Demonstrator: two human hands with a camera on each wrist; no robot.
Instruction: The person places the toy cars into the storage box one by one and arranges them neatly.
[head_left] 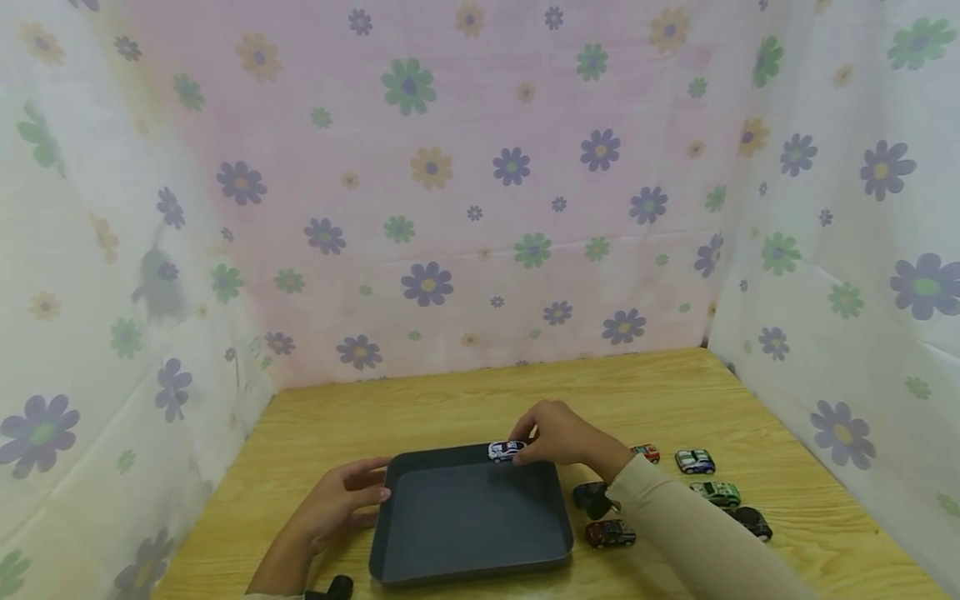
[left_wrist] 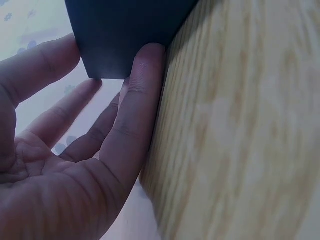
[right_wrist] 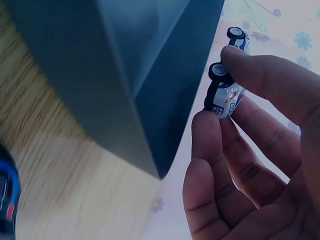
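A dark grey rectangular tray (head_left: 472, 521) lies flat on the wooden table. My right hand (head_left: 561, 435) pinches a white toy car (head_left: 505, 451) with black markings between thumb and fingers, over the tray's far rim near its right corner. The right wrist view shows the car's dark wheels and printed side (right_wrist: 227, 97) close beside the tray wall (right_wrist: 170, 95). At the tray's left side, my left hand (head_left: 336, 502) has its fingers spread, with fingertips resting against the outer wall (left_wrist: 117, 35).
Right of the tray stand several toy cars: a dark red-and-black one (head_left: 610, 533), a green one (head_left: 716, 493), a white-and-green one (head_left: 695, 461), an orange-red one (head_left: 647, 452) and a black one (head_left: 752, 523). Flowered cloth (head_left: 480, 192) encloses the table's back and sides.
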